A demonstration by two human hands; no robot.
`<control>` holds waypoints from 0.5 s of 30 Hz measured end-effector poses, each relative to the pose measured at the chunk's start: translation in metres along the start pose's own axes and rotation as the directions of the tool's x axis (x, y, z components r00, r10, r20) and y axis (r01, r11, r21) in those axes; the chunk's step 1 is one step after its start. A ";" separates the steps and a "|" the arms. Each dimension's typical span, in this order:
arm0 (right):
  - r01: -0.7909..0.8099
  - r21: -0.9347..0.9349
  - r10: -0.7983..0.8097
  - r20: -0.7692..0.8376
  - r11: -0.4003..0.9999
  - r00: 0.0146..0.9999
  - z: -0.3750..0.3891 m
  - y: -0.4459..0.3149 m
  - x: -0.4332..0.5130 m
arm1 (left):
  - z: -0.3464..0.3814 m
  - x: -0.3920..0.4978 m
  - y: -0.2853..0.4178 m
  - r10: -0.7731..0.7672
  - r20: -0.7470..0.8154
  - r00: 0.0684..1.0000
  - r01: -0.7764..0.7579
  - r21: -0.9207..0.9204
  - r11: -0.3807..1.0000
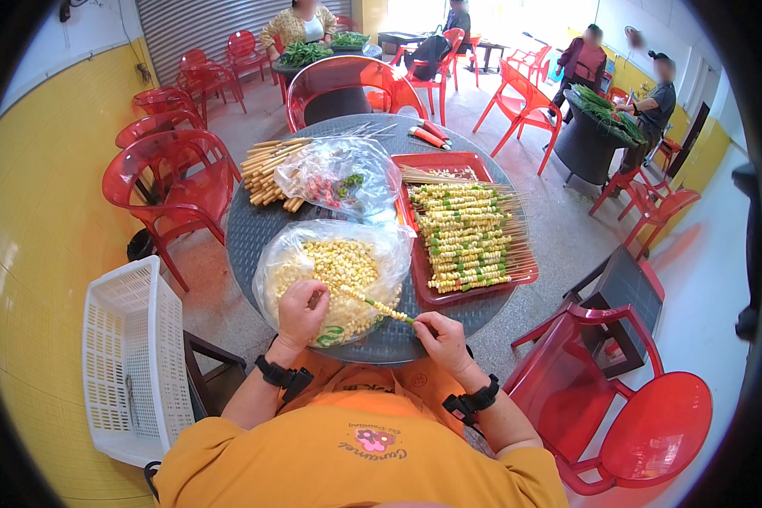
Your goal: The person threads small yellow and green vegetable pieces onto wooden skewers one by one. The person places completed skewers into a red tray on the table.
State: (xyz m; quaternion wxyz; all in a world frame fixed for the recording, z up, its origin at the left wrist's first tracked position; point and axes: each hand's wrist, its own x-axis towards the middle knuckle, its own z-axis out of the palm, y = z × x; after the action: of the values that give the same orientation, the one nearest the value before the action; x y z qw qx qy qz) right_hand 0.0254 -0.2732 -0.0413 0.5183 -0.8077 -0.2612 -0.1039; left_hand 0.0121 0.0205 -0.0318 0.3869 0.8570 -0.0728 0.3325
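Note:
My right hand grips the near end of a skewer threaded with pale yellow corn kernels and green vegetable pieces. The skewer slants up and left over an open clear plastic bag that holds loose corn kernels. Above the bag's left side is my left hand, with thumb and fingertips brought together. Whether a kernel is between them I cannot tell. To the right, a red tray carries rows of filled skewers, their bare sticks pointing right.
On the round table lie bundled sticks, a second plastic bag with red and green pieces, and red-handled cutting tools. A white plastic crate stands left. Red chairs surround me; several people are farther off.

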 end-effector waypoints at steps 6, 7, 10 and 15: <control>-0.009 -0.007 0.009 -0.001 1.000 1.000 -0.001 -0.002 0.000 | 0.001 0.000 -0.001 0.001 -0.005 1.000 -0.001 0.005 1.000; -0.008 -0.004 0.008 0.001 1.000 1.000 -0.001 -0.003 0.001 | 0.002 0.000 -0.002 0.002 -0.007 1.000 -0.002 0.004 1.000; -0.009 -0.002 0.009 0.004 1.000 1.000 -0.001 -0.003 0.001 | 0.002 0.000 -0.001 0.011 -0.012 1.000 -0.011 0.004 1.000; 0.012 -0.003 -0.012 -0.010 1.000 1.000 -0.001 -0.003 0.001 | 0.001 0.001 0.000 0.021 -0.018 1.000 -0.021 -0.004 1.000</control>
State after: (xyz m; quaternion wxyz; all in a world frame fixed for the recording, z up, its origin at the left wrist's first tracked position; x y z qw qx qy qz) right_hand 0.0248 -0.2727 -0.0382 0.5178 -0.8063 -0.2633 -0.1112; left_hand 0.0136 0.0194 -0.0316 0.3857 0.8524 -0.0788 0.3440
